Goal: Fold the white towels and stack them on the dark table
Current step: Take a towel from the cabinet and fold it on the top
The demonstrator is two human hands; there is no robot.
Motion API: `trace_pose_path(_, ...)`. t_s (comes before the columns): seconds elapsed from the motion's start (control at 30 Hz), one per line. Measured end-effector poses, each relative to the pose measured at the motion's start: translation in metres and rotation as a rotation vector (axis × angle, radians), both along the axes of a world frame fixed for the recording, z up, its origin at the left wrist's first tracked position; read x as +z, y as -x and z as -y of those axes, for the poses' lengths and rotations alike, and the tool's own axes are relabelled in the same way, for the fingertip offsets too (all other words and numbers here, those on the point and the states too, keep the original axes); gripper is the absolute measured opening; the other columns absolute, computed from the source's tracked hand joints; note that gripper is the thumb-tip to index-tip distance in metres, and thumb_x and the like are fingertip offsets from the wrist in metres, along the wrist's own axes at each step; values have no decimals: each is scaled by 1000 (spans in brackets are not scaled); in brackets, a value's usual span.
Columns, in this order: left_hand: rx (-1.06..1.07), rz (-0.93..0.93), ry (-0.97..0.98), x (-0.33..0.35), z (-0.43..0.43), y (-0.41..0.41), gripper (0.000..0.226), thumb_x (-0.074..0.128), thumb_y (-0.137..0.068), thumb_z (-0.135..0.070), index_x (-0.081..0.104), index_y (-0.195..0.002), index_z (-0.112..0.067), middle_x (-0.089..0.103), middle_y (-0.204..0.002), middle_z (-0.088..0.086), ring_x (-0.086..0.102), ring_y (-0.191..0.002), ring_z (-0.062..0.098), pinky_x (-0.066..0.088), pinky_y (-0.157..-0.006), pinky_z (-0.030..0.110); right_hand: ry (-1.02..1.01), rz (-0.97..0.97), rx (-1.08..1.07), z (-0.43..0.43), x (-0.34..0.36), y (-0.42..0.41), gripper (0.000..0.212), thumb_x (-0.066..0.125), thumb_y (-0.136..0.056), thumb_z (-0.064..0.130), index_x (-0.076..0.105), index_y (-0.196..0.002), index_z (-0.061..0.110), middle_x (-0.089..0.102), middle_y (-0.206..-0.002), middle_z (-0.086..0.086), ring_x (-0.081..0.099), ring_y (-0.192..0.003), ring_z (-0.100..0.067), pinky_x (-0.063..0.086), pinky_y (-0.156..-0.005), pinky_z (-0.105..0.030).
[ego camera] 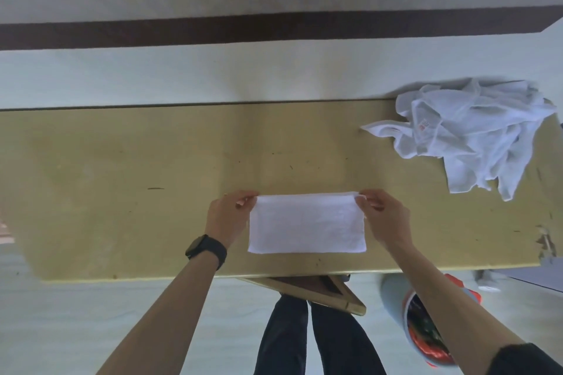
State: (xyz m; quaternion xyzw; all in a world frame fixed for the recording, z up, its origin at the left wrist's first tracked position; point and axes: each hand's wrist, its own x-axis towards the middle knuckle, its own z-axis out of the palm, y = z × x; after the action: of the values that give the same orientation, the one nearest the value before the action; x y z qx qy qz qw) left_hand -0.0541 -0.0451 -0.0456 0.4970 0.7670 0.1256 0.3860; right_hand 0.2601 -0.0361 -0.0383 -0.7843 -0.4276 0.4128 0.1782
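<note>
A white towel (307, 224) lies flat as a folded rectangle near the front edge of the yellowish-brown table (152, 176). My left hand (227, 216) pinches its far left corner. My right hand (385, 216) pinches its far right corner. A heap of crumpled white towels (475, 134) sits at the table's far right.
A bucket with an orange rim (426, 323) stands on the floor under my right arm. My legs and a wooden frame (307, 289) show below the table's front edge. A pale wall with a dark band runs behind the table.
</note>
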Motion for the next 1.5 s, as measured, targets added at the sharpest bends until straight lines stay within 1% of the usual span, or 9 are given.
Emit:
trace_pose_path(0.17, -11, -27, 20, 0, -1, 2, 20, 59, -96, -27, 74, -108, -31, 70, -93, -6, 63, -84, 13, 47, -77, 25, -132, 117, 210, -3, -2, 4, 16, 68, -93, 26, 75, -107, 27, 66, -85, 13, 58, -74, 5, 39, -65, -2)
trace_pose_path(0.3, -23, -60, 17, -2, -2, 4, 19, 58, -96, -28, 73, -109, -31, 69, -92, -6, 60, -81, 12, 42, -74, 24, -148, 209, 355, -7, -13, 1, 17, 64, -94, 26, 75, -108, 28, 67, -91, 10, 56, -70, -5, 43, -71, -21)
trace_pose_path(0.57, 4, -82, 2, -3, -1, 4, 19, 58, -97, -29, 73, -106, -33, 67, -93, -6, 58, -82, 10, 39, -73, 22, -3, 250, 266, -17, -17, 6, 16, 52, -98, 38, 66, -105, 33, 67, -91, 13, 63, -88, -16, 49, -74, -33)
trace_pose_path(0.73, 0, -108, 10, -5, 1, 2, 17, 56, -96, -32, 71, -104, -38, 64, -92, -8, 57, -78, 6, 39, -67, 20, 81, 288, 284, -24, -12, 10, 13, 49, -97, 37, 60, -103, 34, 63, -86, 14, 56, -82, -18, 44, -70, -33)
trace_pose_path(1.03, -6, -86, 0, -4, 0, 1, 15, 60, -93, -28, 68, -101, -37, 60, -101, -5, 57, -77, 3, 42, -70, 21, -22, 401, 378, -21, -9, 7, 13, 47, -100, 38, 59, -101, 32, 62, -100, 9, 60, -82, -23, 46, -67, -33)
trace_pose_path(1.13, -100, -171, -8, -1, 3, -3, 20, 57, -94, -30, 63, -113, -35, 59, -115, 0, 59, -95, 15, 50, -81, 30, -100, 427, 400, -16, -6, 13, 13, 53, -98, 35, 62, -105, 29, 55, -115, 3, 58, -93, -25, 46, -72, -33)
trace_pose_path(1.23, -303, -334, -149, 3, 5, -20, 30, 56, -94, -31, 60, -124, -32, 59, -128, 1, 51, -118, 25, 43, -95, 37, -301, 506, 556, -7, -13, 16, 18, 63, -92, 29, 69, -110, 30, 59, -119, 5, 53, -102, -25, 48, -79, -35)
trace_pose_path(1.33, -418, -332, -196, 0, -2, -40, 31, 54, -96, -31, 61, -127, -32, 58, -132, -2, 49, -122, 23, 39, -98, 36, -398, 508, 624, -6, -21, 17, 16, 70, -89, 24, 72, -103, 30, 65, -114, 10, 53, -105, -24, 44, -78, -34)
trace_pose_path(1.5, -442, -309, -207, -9, -10, -60, 25, 55, -96, -30, 69, -118, -30, 63, -124, -2, 52, -117, 22, 38, -96, 35, -319, 491, 652, -15, -21, 17, 6, 63, -93, 26, 68, -96, 27, 67, -104, 12, 52, -106, -21, 40, -80, -33)
